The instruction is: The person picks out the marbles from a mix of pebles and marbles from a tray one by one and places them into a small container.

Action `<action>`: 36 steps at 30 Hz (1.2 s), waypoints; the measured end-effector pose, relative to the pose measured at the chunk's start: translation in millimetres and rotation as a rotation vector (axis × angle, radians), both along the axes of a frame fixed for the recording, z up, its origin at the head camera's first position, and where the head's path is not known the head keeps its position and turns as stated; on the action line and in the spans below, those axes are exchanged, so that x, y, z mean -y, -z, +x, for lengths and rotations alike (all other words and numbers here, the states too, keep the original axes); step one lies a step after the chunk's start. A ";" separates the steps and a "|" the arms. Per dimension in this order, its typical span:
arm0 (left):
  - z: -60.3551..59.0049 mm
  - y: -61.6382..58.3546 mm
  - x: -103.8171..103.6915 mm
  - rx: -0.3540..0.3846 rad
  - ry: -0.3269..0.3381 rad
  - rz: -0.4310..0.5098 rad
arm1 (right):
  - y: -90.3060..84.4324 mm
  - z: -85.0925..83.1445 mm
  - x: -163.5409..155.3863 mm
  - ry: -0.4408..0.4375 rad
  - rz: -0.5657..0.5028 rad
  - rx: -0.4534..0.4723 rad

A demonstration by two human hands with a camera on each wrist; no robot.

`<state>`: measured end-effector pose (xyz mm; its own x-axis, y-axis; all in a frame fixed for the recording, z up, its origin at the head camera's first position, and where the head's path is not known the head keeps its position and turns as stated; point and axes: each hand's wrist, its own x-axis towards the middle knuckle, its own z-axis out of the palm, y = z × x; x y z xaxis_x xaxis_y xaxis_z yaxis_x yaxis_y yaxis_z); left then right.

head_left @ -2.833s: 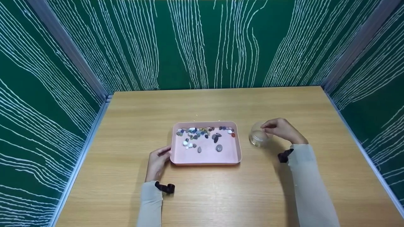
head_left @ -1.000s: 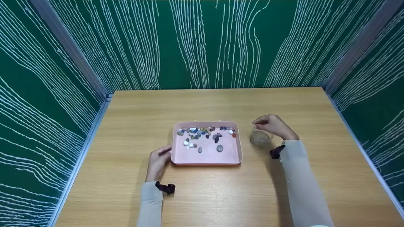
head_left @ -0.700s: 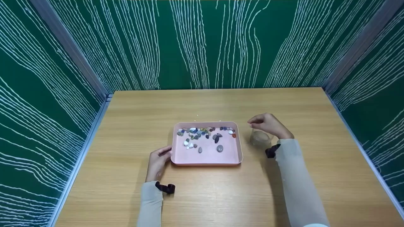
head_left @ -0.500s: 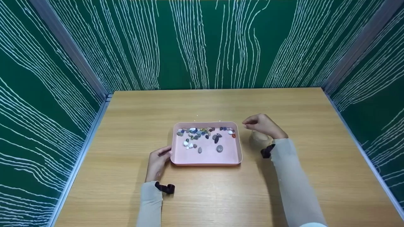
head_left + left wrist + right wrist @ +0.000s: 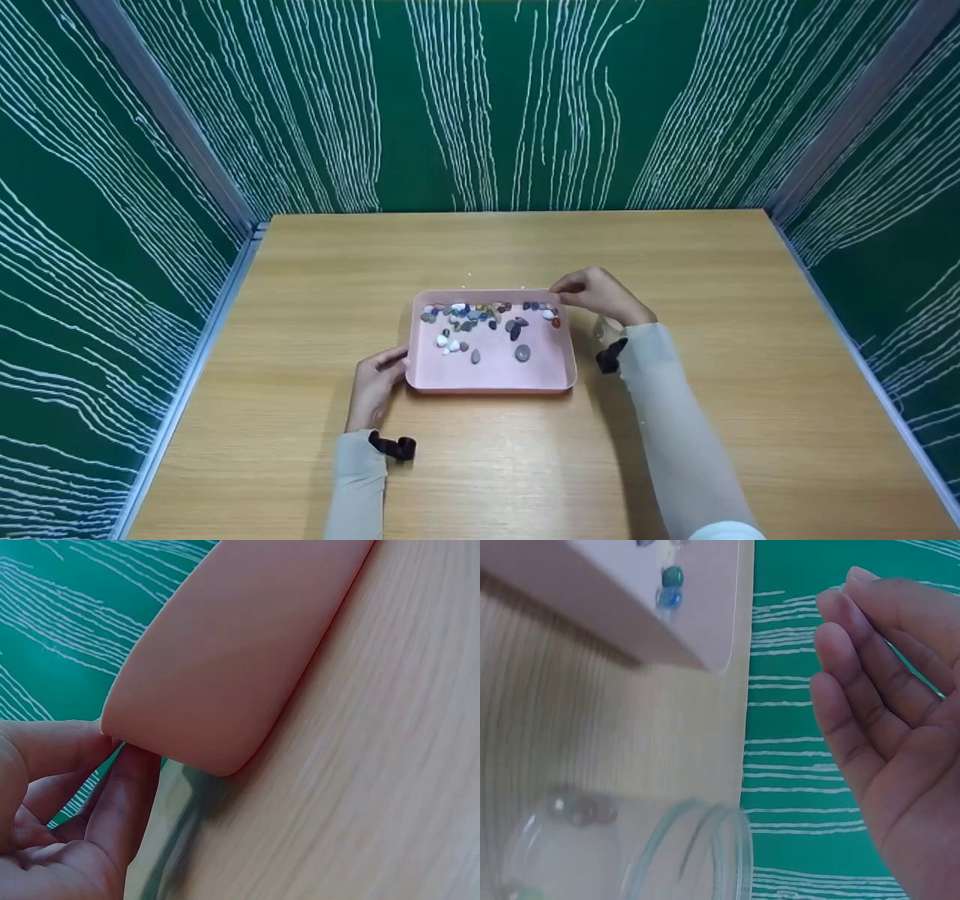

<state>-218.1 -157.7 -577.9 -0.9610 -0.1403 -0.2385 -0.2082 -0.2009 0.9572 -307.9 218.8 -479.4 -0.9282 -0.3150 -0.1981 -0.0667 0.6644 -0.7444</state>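
Note:
A pink tray (image 5: 540,371) holds small coloured marbles (image 5: 480,313) along its far side, with white and grey pebbles (image 5: 522,352) nearer the middle. My left hand (image 5: 373,388) pinches the tray's left edge between thumb and fingers, which the left wrist view shows at a corner of the wall (image 5: 217,660). Over the tray's far right corner is my right hand (image 5: 604,295), fingers loosely bent and nothing visible in them. A clear jar (image 5: 606,330) stands right of the tray, mostly hidden by my right forearm. In the right wrist view the jar (image 5: 739,859) has a few marbles inside.
Everything stands on a wooden table (image 5: 465,480). Tiny pale bits (image 5: 469,275) lie behind the tray. Green panels with white lines (image 5: 525,105) enclose the table at the back and both sides.
My right hand has moved left from the jar to the tray's far right corner, its arm now covering most of the jar. My left hand and the tray have stayed put.

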 end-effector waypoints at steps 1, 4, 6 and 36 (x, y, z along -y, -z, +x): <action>-0.3 -0.2 -0.1 0.002 -0.001 -0.001 | -0.4 -0.5 2.4 -0.008 0.001 -0.008; -0.8 -0.3 -0.4 0.000 -0.002 0.006 | -0.6 -2.4 9.0 -0.029 -0.002 -0.029; -1.0 -0.6 -0.8 -0.005 -0.001 0.010 | -0.7 -3.5 12.7 -0.040 -0.010 -0.044; 1.4 -3.3 -0.6 0.017 -0.004 0.006 | 12.8 -19.0 69.7 -0.052 -0.070 0.060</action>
<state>-216.7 -157.0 -574.5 -0.9563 -0.1425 -0.2553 -0.2233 -0.2074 0.9524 -326.9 149.1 -492.3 -0.8975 -0.3771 -0.2286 -0.0536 0.6077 -0.7923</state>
